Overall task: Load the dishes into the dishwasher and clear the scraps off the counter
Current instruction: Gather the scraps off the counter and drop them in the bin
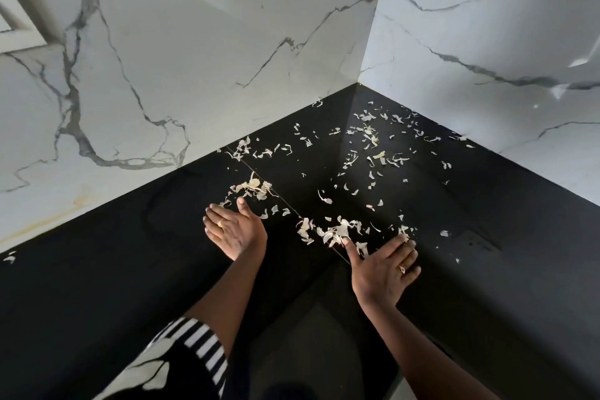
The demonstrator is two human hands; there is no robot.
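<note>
Pale, papery scraps (337,230) lie scattered over the corner of a black counter (113,269). My left hand (233,230) rests flat on the counter with fingers together, edge-on beside a small heap of scraps (251,188). My right hand (383,269) lies flat with fingers spread, its fingertips touching a heap of scraps near the counter seam. Neither hand holds anything. More scraps (370,133) reach back toward the corner. No dishes or dishwasher are in view.
White marble-veined walls (194,58) close the corner at the back and right. A thin seam (292,208) runs diagonally across the counter. A few stray scraps (9,256) lie at the far left edge. A striped sleeve (201,344) shows below.
</note>
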